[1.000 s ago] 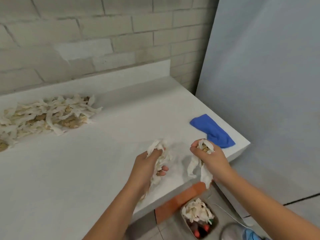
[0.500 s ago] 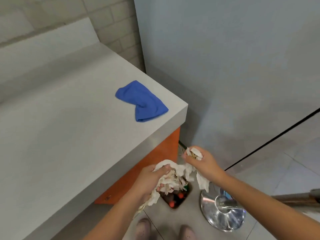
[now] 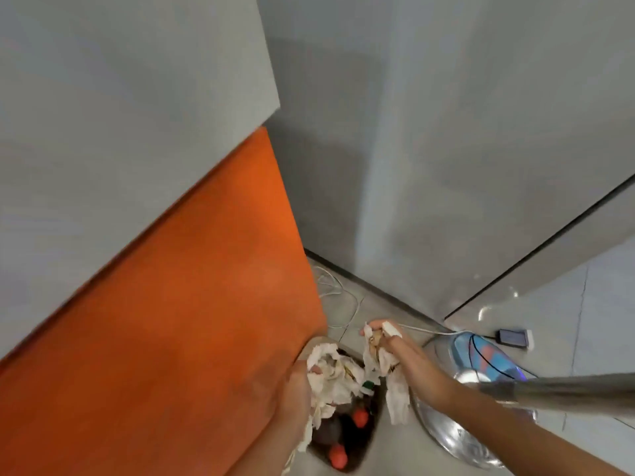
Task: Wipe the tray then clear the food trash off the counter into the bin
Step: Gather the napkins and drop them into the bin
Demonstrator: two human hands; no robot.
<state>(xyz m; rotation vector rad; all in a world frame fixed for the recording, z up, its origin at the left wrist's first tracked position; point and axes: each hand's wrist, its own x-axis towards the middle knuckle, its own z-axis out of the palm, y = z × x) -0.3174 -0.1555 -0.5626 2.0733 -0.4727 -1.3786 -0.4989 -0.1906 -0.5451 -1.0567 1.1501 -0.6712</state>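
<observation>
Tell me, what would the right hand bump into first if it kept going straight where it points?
Likely the orange cabinet side panel. The right hand, gripping white paper scraps, points toward it; depth is unclear, so the grey tiled floor could come first.

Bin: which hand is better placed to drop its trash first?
Probably left: the left hand holds paper scraps right above the bin, while the right hand dangles a strip at its right edge, partly over the floor.
</observation>
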